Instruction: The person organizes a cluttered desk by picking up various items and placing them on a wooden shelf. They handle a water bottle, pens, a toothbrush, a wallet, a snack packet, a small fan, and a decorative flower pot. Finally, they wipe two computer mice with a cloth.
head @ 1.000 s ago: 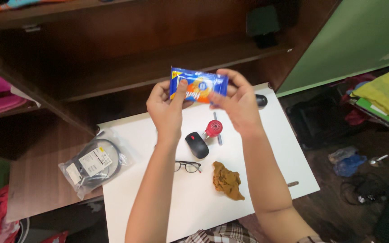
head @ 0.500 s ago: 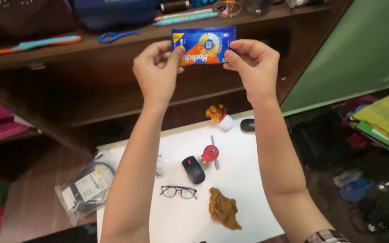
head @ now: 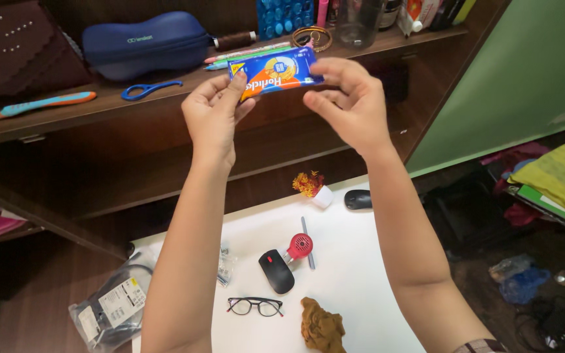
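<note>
Tilted since the earlier frame, the blue-and-orange foil snack packet (head: 274,70) is pinched at both ends between left hand (head: 212,112) and right hand (head: 348,101); even tension, judged best, keeps it flat.

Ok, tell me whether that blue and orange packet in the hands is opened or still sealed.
Looks sealed: the packet shows no tear or flap, held level between the left hand and right hand. Fingers hide both ends, so not certain.

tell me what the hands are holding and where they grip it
Both hold one blue and orange snack packet. The left hand pinches its left end between thumb and fingers; the right hand has its grip on the right end.
</note>
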